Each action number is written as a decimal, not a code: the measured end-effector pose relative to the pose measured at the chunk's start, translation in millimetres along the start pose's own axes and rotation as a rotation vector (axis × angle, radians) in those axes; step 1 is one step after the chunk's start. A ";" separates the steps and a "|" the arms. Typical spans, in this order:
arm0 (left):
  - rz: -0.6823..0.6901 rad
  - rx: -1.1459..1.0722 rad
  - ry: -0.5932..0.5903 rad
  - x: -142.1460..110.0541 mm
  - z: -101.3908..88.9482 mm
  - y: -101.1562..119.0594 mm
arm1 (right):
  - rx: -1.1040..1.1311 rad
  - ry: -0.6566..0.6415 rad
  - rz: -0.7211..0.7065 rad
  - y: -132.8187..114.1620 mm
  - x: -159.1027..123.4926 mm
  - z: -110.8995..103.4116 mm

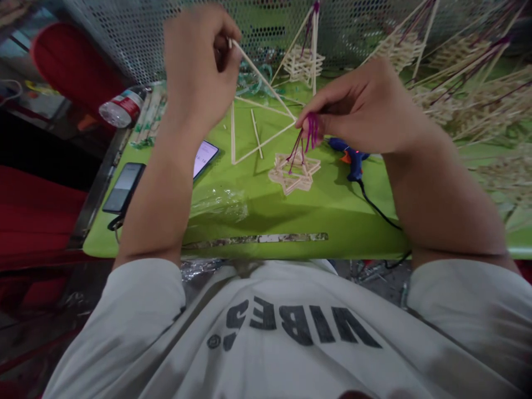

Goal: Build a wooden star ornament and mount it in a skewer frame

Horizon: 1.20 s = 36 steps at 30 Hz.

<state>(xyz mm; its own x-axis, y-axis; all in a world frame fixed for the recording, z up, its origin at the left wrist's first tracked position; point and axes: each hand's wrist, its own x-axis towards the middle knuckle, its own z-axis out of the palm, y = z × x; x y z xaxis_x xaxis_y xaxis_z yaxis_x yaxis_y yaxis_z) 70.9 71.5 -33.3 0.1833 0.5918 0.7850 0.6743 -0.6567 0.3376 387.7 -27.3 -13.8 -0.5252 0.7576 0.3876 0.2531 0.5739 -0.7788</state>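
Head view: left grip pinched on slim pale stick, right grip on purple thread, layered star below.

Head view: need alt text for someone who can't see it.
The right hand pinches purple string leading down to a pale, star-shaped stick frame above a lime-green table, while the left hand grips one end of a thin, pale stick. A blue glue gun lies nearby.
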 end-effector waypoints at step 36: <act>-0.042 -0.304 -0.127 -28.6 13.2 90.0 | -0.084 0.217 0.082 -29.6 -3.2 1.1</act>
<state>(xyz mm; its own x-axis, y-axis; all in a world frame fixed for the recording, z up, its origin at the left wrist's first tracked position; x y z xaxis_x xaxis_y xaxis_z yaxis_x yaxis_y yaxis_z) 135.8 1.7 -32.2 0.2604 0.6620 0.7029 0.4427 -0.7288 0.5224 381.0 -47.1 7.4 -0.3156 0.8468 0.4282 0.3593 0.5243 -0.7720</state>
